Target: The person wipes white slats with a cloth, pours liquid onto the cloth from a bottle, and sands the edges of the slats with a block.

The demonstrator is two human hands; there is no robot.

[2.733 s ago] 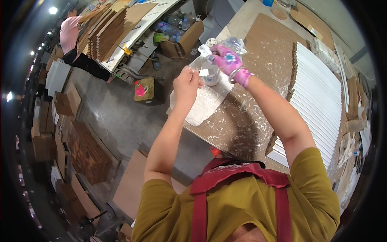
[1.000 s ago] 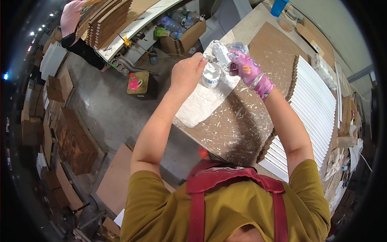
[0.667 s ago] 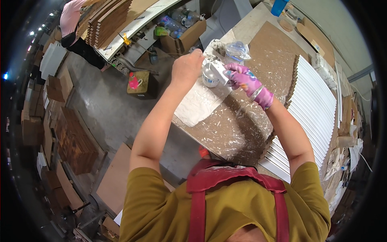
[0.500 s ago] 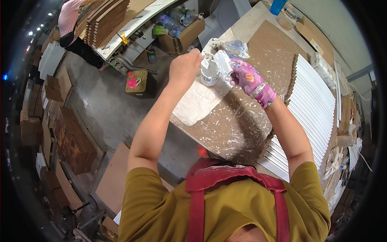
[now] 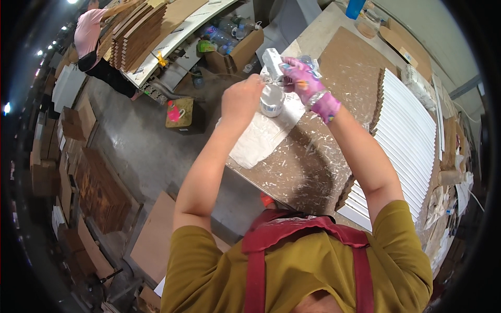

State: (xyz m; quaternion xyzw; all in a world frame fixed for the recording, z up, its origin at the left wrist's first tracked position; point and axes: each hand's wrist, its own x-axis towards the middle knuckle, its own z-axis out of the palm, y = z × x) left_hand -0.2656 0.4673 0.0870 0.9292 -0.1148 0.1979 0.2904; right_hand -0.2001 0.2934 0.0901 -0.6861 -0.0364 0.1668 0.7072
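A white spray gun (image 5: 273,61) is gripped in the gloved right hand (image 5: 305,83). Its white cup (image 5: 272,100), hanging just below, is pinched at the top by the closed bare left hand (image 5: 241,100). A white sheet (image 5: 261,136) is spread beneath both hands on the paint-flecked brown table (image 5: 313,167).

A grey concrete floor (image 5: 141,151) runs between a paint-spattered brown table (image 5: 313,167) and a long pale workbench (image 5: 177,36) stacked with cardboard sheets (image 5: 136,32). Flattened cardboard (image 5: 99,195) lies piled along the left. White slats (image 5: 412,130) lean at right. Ceiling lights (image 5: 6,108) glow at the far left.
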